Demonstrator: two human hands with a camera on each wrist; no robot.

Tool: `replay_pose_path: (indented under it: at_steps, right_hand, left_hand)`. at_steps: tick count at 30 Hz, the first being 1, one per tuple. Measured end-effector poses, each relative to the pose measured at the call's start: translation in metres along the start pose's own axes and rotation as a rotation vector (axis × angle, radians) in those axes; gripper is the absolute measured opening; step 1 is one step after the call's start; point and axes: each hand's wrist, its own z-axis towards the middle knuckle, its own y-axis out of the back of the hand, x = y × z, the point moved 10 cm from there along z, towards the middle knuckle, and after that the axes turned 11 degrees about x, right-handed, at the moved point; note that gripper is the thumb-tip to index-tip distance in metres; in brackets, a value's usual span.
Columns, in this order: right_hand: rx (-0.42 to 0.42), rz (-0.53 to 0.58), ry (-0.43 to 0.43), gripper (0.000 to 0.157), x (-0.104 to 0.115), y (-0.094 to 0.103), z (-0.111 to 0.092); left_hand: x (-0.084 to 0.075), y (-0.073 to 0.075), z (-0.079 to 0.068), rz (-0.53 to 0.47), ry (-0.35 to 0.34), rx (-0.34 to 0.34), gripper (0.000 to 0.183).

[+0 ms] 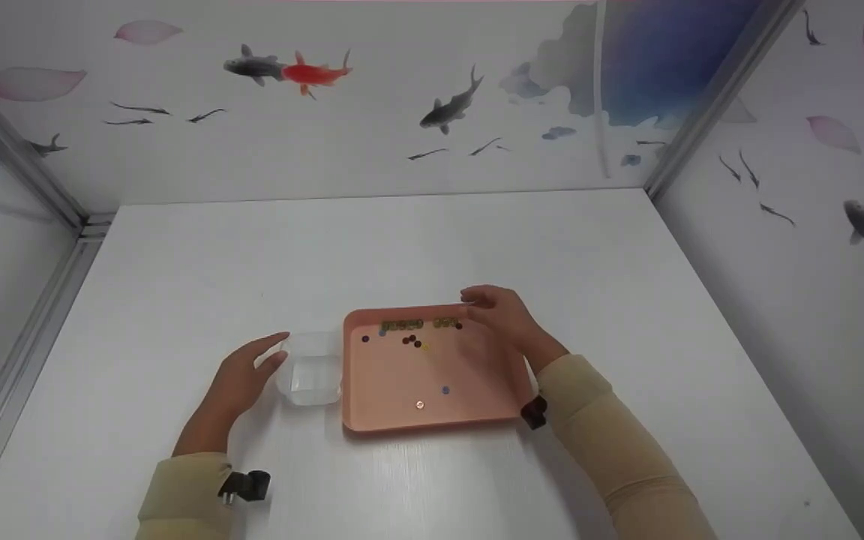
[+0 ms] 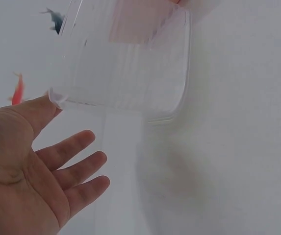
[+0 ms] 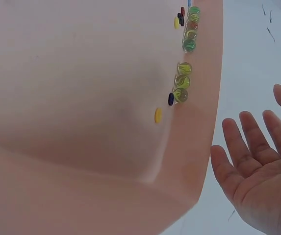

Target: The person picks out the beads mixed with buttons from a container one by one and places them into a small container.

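My left hand (image 1: 241, 375) has its index fingertip and thumb at the left edge of a clear plastic container (image 1: 312, 334). In the left wrist view, the other fingers (image 2: 79, 171) are spread and touch nothing. Beside the container, on its right, is a shallow pink tray (image 1: 402, 375). My right hand (image 1: 503, 315) is at the tray's back right corner, fingers apart and nothing in the palm. A row of glass marbles (image 3: 183, 81), green and yellow with one reddish, lines the tray's back wall. Small dark, yellow and blue pieces (image 1: 445, 390) lie scattered on its floor.
The white table (image 1: 372, 255) carries the tray and container near its middle. Walls printed with fish (image 1: 451, 109) and petals stand behind and at both sides. A small black device (image 1: 248, 485) is fixed at each wrist.
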Motion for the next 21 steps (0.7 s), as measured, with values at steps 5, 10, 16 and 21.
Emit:
replay_pose_path:
  at_steps: [5,10,16,21]
  right_hand:
    - [-0.006,0.003,-0.022,0.043,-0.0028,-0.0004,0.0009]
    - [-0.006,0.002,-0.042,0.041,-0.0048,-0.0005,0.0003]
    - [-0.005,0.004,-0.092,0.039,-0.0081,0.0003,0.0006]
    - [0.006,0.008,-0.094,0.041,-0.0071,0.0005,0.0022]
  left_hand:
    - [0.0028,-0.0003,0.0005,-0.013,0.015,0.001,0.052]
    - [0.0036,-0.0009,0.0008,-0.032,0.029,0.006,0.049]
    - [0.0038,-0.0005,0.0018,-0.033,0.02,0.003,0.049]
    - [0.005,-0.0017,0.0024,-0.037,0.031,0.014,0.049]
